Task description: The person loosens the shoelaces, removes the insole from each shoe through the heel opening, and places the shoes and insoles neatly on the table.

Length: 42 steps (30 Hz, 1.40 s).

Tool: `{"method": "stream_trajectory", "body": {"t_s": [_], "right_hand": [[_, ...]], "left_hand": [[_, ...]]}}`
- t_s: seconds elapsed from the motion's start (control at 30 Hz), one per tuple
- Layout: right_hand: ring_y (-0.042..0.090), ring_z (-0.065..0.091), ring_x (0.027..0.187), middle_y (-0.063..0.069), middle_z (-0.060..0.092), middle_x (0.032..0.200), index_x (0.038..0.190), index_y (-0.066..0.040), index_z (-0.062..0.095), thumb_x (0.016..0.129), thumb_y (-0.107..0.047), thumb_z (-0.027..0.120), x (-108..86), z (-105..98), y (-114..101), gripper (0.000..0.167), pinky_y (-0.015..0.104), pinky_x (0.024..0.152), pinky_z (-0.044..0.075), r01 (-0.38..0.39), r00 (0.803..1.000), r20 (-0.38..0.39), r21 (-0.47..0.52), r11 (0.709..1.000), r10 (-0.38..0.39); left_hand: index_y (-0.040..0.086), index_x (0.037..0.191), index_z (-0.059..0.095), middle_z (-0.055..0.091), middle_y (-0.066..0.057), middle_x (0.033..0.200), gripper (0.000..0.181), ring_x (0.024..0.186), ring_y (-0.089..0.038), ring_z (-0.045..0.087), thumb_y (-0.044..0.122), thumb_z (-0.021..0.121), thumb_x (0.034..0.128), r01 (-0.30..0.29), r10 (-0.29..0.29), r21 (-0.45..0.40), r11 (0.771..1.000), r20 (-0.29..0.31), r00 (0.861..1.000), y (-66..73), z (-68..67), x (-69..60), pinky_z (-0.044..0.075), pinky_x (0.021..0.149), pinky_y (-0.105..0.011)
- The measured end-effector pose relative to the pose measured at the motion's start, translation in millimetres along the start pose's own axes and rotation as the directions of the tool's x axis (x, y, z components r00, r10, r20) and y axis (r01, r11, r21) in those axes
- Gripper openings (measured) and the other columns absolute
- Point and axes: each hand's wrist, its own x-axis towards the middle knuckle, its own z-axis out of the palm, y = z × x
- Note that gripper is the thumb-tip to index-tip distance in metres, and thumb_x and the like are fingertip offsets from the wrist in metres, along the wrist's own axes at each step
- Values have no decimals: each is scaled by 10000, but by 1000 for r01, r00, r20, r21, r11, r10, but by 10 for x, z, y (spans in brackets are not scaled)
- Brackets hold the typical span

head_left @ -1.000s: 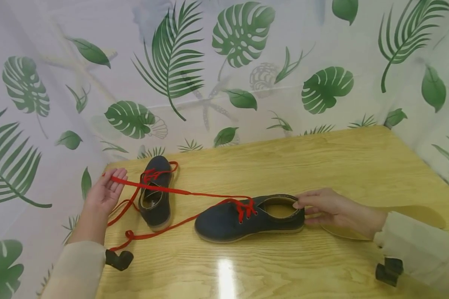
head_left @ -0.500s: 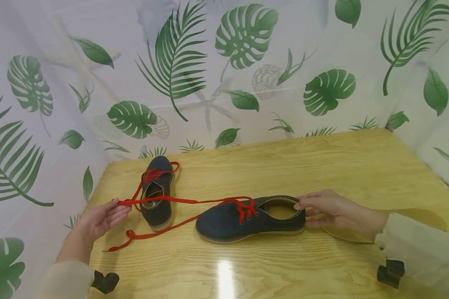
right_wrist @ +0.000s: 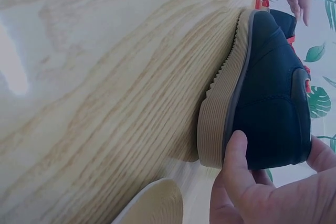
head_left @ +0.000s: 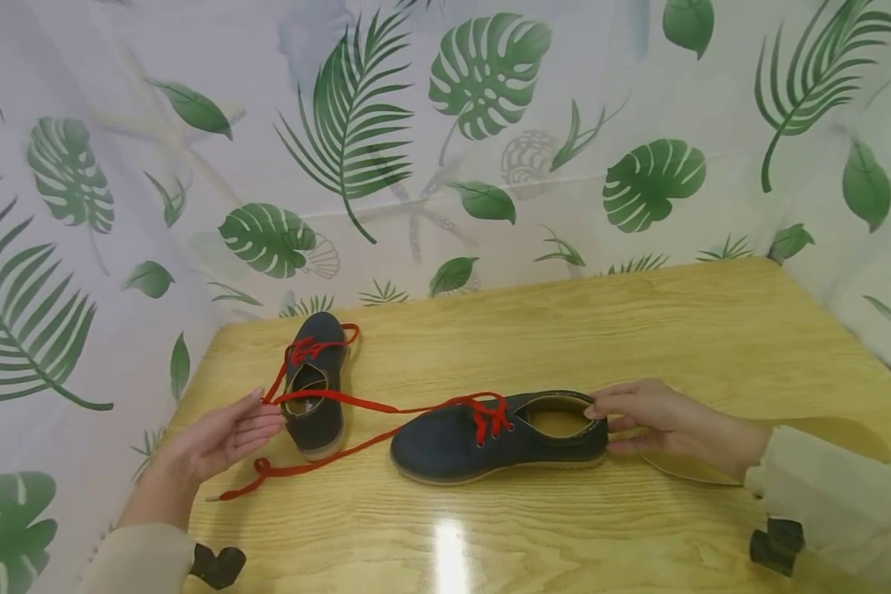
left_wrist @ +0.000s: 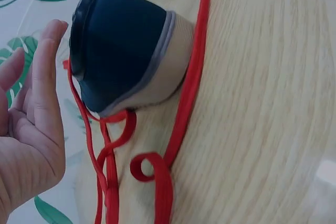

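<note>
A dark blue shoe with red laces lies with its toe to the left in the head view. My right hand grips it by the heel, with fingers against the heel's outside in the right wrist view. Left of it stands a second dark blue shoe. My left hand is beside this shoe; its fingers look straight, and the thumb stands apart from them in the left wrist view. One red shoelace crosses the left shoe to the left fingertips. Part of it is hidden there.
A flat tan insole lies partly hidden under the right forearm. The other lace end curls on the wooden table near the left hand. A leaf-patterned cloth wall rises behind and to the left.
My left hand has come down from its raised position, then slightly right toward the left shoe. The lace it carried now hangs slacker. The right hand keeps its hold on the shoe's heel.
</note>
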Motion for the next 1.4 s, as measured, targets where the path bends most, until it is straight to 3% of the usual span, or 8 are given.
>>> {"method": "stream_trajectory", "body": {"t_s": [0.13,0.23,0.43,0.53,0.8,1.07,1.23,1.4], "right_hand": [[299,457,1076,255,335,1376,1378,114,375,886,-161,638,20,12,36,622,361,810,560,20,1000,-16,-9,1000,-21],[276,471,1043,240,358,1353,1361,114,402,883,-164,643,35,23,67,604,363,815,559,38,999,-28,-15,999,-39],[317,450,1083,285,317,1382,1361,126,391,902,-153,611,36,22,113,580,368,811,560,74,997,-32,-35,997,-75],[330,443,1102,284,324,1372,1363,116,396,901,-155,615,32,28,106,579,369,811,559,64,997,-40,-28,998,-65],[414,399,1172,312,278,1414,1366,128,382,934,-166,570,26,26,78,555,374,815,559,65,998,-23,-41,997,-66],[437,392,1184,314,296,1407,1367,126,381,927,-159,581,37,32,2,562,372,796,564,39,999,-26,-35,999,-40],[445,392,1186,325,285,1405,1370,129,370,925,-154,578,13,22,-69,567,368,796,564,23,1000,-19,-29,999,-24],[425,396,1175,320,257,1417,1346,117,419,927,-159,580,4,20,-104,527,369,798,564,14,1000,-15,-21,1000,-14]], "left_hand": [[112,926,710,731,-17,907,361,851,-113,706,347,447,1004,-37,36,52,998,20,999,9,118,62,546,791,-238],[96,938,711,732,-23,880,337,812,-119,710,336,482,993,-46,47,104,993,-1,999,-6,251,87,555,762,-245],[-18,1029,672,727,-42,839,381,772,-142,713,341,578,945,-69,77,252,965,-22,997,-90,646,139,569,723,-269],[-31,1034,662,723,-43,837,379,766,-140,712,330,598,934,-77,81,265,961,-6,997,-146,829,137,571,717,-272],[-69,1120,616,726,-50,886,376,828,-150,712,267,566,957,-72,53,168,983,114,992,-311,1120,163,566,760,-289],[10,1106,649,724,-62,927,278,865,-160,707,218,506,990,29,-25,-25,999,154,988,-337,1250,283,558,784,-270],[30,1052,670,724,-66,921,250,848,-154,708,221,526,979,53,-49,-20,998,164,985,-329,1360,365,560,776,-267],[-29,1130,628,721,-75,932,310,856,-155,706,223,543,971,67,-68,9,998,179,982,-362,1502,451,558,784,-271]]}}
